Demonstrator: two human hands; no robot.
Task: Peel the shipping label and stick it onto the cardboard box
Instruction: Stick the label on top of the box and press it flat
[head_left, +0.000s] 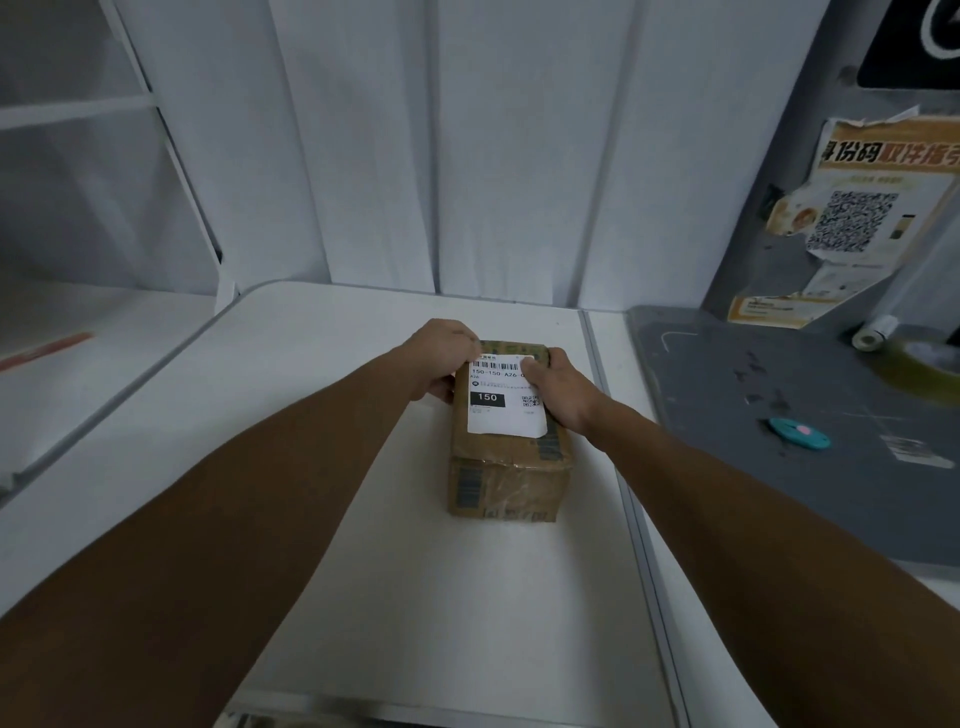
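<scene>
A single wide-angle view looks from the person's head, forward and steeply down across the white flat worktop (363, 519). Both bare forearms run in from the bottom corners and meet near the middle of the frame, close below the lens. The worktop's far edge lies just above centre, under white wall panels (467, 156). Its right edge borders a grey scuffed counter (779, 395). Straight lines bow towards the frame's margins.

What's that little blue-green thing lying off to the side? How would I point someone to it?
Start at the white table with the cardboard box, then look right to the dark grey counter. The teal oval gadget lies flat there, apart from the box and hands. Its bright teal colour and pink spot set it apart from everything around it.
</scene>
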